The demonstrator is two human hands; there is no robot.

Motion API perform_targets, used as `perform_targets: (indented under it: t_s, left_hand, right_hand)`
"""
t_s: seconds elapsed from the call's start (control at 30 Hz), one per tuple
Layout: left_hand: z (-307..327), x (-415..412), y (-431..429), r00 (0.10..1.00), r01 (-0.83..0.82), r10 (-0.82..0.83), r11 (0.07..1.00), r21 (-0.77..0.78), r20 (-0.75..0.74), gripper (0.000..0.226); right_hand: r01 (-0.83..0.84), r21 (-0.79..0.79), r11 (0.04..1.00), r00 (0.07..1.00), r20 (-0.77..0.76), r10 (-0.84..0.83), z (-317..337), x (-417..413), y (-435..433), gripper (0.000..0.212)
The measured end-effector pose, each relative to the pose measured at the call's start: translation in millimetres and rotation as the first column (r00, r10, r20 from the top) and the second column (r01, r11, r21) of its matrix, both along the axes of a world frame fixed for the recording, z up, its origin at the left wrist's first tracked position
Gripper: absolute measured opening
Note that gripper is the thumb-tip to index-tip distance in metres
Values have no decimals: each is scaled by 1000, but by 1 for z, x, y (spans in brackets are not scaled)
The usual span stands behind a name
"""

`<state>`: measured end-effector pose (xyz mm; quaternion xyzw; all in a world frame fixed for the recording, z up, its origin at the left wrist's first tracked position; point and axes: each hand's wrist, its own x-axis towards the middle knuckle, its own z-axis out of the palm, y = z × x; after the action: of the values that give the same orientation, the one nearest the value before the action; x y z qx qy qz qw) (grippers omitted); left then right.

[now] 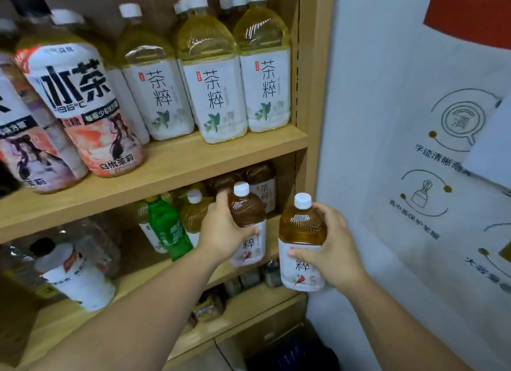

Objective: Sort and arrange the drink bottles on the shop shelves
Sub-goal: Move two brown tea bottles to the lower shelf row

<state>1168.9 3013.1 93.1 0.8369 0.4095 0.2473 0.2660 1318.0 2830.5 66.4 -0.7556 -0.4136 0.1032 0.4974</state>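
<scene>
Brown tea fills both bottles in the person's hands, seen from the head camera looking down at a wooden shelf unit. The left hand grips the left brown bottle from its left side, fingers and thumb curled round the shoulder and the top of the white label. The bottle is upright at the front right end of the middle shelf; it is unclear whether its base rests on the board or hangs just above it. The right hand holds the right brown bottle upright in the air, thumb pressed on the front of the label and fingers wrapped behind. This bottle is off the shelf, in front of the unit's right upright and just beside the left one, not touching it. Both have white caps and a red bird low on the label.

Behind the left bottle, more brown bottles stand at the back of the middle shelf, with a golden tea bottle and a green bottle to their left. Further left, a white-labelled bottle sits near the front edge, blurred. On the upper shelf, three pale yellow tea bottles form a front row at the right with others behind, and pink-labelled bottles stand at the left. A white poster with line drawings covers the wall on the right.
</scene>
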Motion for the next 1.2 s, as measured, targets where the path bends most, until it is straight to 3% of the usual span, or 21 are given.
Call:
perform_targets:
  t_s: [0.1,0.23,0.4,0.57,0.8,0.97,1.2]
  left_hand:
    - [1,8,10,983,10,17,989,148,-182,97]
    - [-2,15,13,927,136,43,888,440,-373,93]
    - [-15,13,22,905,66,140,887,458,-402,98]
    - [-20,4,31,877,39,217,856,515,-428,88]
    - [-62,-19,32,932,106,153,751,652,-328,92]
    - [-77,-50,23,922,201,91,720,664,-377,95]
    - [-85,-66,14,875,230,124,744,627,-468,91]
  right_hand:
    - [-7,-13,1000,1000,-17,6,-7,3,6,96]
    - [-6,-30,1000,1000,-21,6,-15,4,15,97]
    - [-11,-25,1000,1000,-27,10,-25,5,22,96]
    - [1,14,1000,1000,-8,-1,-28,8,35,95]
    - [-20,69,997,998,54,16,-41,6,71,92]
    - [-29,58,998,997,80,24,-39,15,83,93]
    - [108,-93,990,933,352,-69,-31,14,77,100]
